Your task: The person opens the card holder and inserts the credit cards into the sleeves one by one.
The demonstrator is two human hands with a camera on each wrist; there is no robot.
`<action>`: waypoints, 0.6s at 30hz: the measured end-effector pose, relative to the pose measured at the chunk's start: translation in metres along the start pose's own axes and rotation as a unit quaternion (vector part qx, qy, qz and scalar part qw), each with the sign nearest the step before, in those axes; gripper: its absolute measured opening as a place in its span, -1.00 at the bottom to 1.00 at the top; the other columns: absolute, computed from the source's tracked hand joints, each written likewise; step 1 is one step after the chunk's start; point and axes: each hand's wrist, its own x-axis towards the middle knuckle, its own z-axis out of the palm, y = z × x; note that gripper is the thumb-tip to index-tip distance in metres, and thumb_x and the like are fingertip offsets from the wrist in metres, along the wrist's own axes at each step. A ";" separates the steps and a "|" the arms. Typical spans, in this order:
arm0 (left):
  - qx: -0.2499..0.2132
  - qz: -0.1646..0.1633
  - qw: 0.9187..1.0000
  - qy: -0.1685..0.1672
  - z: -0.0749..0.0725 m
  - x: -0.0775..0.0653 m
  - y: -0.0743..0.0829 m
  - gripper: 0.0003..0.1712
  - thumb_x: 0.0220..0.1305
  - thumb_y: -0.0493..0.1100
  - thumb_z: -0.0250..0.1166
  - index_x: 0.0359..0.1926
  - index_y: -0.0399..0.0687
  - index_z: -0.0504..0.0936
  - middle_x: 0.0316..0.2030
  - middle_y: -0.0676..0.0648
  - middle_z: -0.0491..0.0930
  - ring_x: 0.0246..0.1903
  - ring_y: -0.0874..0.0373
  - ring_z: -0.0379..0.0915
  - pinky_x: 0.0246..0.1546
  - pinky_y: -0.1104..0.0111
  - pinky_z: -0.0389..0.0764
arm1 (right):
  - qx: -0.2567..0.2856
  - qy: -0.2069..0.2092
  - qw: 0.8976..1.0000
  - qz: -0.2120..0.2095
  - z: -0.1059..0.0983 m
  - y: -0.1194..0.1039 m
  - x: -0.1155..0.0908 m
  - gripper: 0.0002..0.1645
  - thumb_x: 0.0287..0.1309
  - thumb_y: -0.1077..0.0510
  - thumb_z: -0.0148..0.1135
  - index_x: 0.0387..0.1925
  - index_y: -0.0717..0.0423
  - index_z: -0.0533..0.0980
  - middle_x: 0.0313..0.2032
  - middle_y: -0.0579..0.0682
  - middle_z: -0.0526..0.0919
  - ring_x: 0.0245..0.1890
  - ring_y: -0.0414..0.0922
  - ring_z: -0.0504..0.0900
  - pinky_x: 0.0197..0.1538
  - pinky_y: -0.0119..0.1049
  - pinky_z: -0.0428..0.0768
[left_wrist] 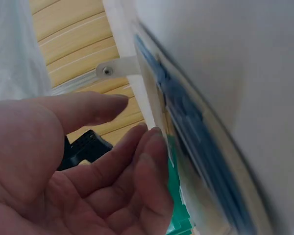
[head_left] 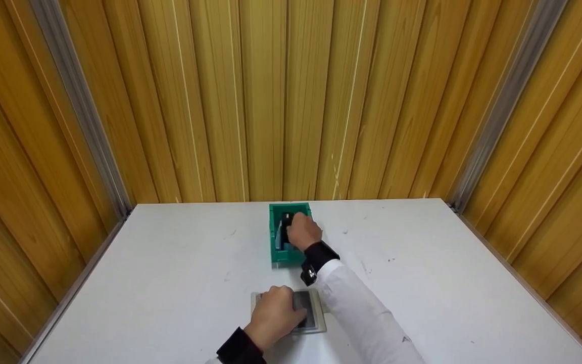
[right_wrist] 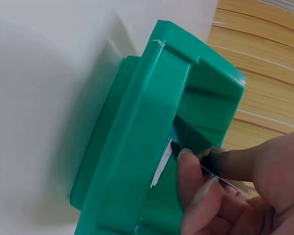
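Head view shows the right hand (head_left: 303,232) reaching into a green bin (head_left: 276,255) at the far side of the white table (head_left: 170,273), fingers pinching a thin flat piece (right_wrist: 211,172) inside it. Nearer than the bin, the left hand (head_left: 273,316) rests with relaxed fingers on a flat grey tray (head_left: 315,312), not gripping it.

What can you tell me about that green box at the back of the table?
The green bin looks like moulded plastic: a small open-topped box with a thick rim and a stepped base. It sits upright on the white table, near the wooden wall, apart from the flat grey tray closer to the person. The right hand reaches into it, fingers pinching a thin flat piece inside. A dark item also lies inside, too hidden to identify. The left hand does not touch it.
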 end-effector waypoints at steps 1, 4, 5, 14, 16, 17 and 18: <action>0.002 -0.007 1.000 -0.001 0.002 0.000 0.000 -0.76 0.08 -0.10 0.48 -0.45 -0.20 0.67 -0.64 0.01 0.58 -0.67 0.21 0.45 -0.65 0.37 0.41 | 0.002 -0.004 1.000 -0.001 -0.001 0.000 -0.002 -0.75 0.40 0.12 0.17 -0.41 0.13 0.58 -0.40 0.11 0.71 -0.46 -0.06 0.63 -0.42 -0.21 0.55; 0.012 -0.016 1.000 0.003 0.006 -0.002 -0.001 -0.62 0.05 0.03 0.53 -0.43 -0.22 0.67 -0.60 -0.01 0.57 -0.66 0.20 0.43 -0.66 0.36 0.36 | 0.014 -0.008 1.000 -0.005 -0.008 0.000 -0.009 -0.73 0.42 0.07 0.15 -0.35 0.14 0.60 -0.37 0.10 0.69 -0.43 -0.06 0.62 -0.38 -0.23 0.53; 0.014 -0.018 1.000 0.003 0.008 -0.002 -0.001 -0.58 0.03 0.07 0.54 -0.46 -0.21 0.66 -0.61 -0.01 0.56 -0.66 0.19 0.41 -0.67 0.35 0.34 | 0.018 -0.007 1.000 -0.008 -0.011 -0.001 -0.013 -0.73 0.42 0.06 0.14 -0.32 0.15 0.61 -0.34 0.10 0.68 -0.40 -0.05 0.63 -0.36 -0.22 0.54; 0.024 -0.055 0.998 -0.007 0.008 -0.003 -0.003 -0.03 -0.29 0.35 0.64 -0.10 -0.38 0.61 -0.46 -0.12 0.61 -0.50 0.10 0.52 -0.50 0.23 0.55 | 0.052 0.016 0.998 -0.024 -0.045 0.010 -0.056 -0.72 0.37 0.02 0.21 -0.09 0.15 0.57 -0.20 0.10 0.68 -0.21 -0.05 0.65 -0.18 -0.14 0.60; 0.039 -0.061 0.997 -0.003 0.007 -0.002 -0.003 0.08 -0.32 0.36 0.65 0.00 -0.43 0.56 -0.37 -0.19 0.65 -0.41 0.05 0.59 -0.41 0.16 0.63 | 0.063 0.014 0.998 -0.024 -0.052 0.015 -0.065 -0.76 0.35 0.03 0.23 -0.16 0.14 0.57 -0.23 0.08 0.69 -0.23 -0.07 0.65 -0.20 -0.17 0.58; 0.043 -0.066 0.997 -0.004 0.007 -0.003 -0.003 0.13 -0.33 0.37 0.65 0.05 -0.45 0.53 -0.33 -0.23 0.67 -0.37 0.02 0.61 -0.36 0.13 0.66 | 0.068 0.012 0.997 -0.021 -0.054 0.017 -0.068 -0.77 0.34 0.03 0.23 -0.19 0.13 0.57 -0.24 0.07 0.69 -0.24 -0.08 0.65 -0.22 -0.19 0.57; 0.048 -0.070 0.996 -0.003 0.007 -0.003 -0.003 0.17 -0.35 0.38 0.65 0.08 -0.46 0.51 -0.30 -0.25 0.68 -0.33 0.00 0.63 -0.31 0.10 0.69 | 0.075 0.009 0.997 -0.019 -0.056 0.019 -0.072 -0.78 0.33 0.03 0.24 -0.21 0.12 0.56 -0.25 0.07 0.70 -0.25 -0.09 0.65 -0.23 -0.21 0.56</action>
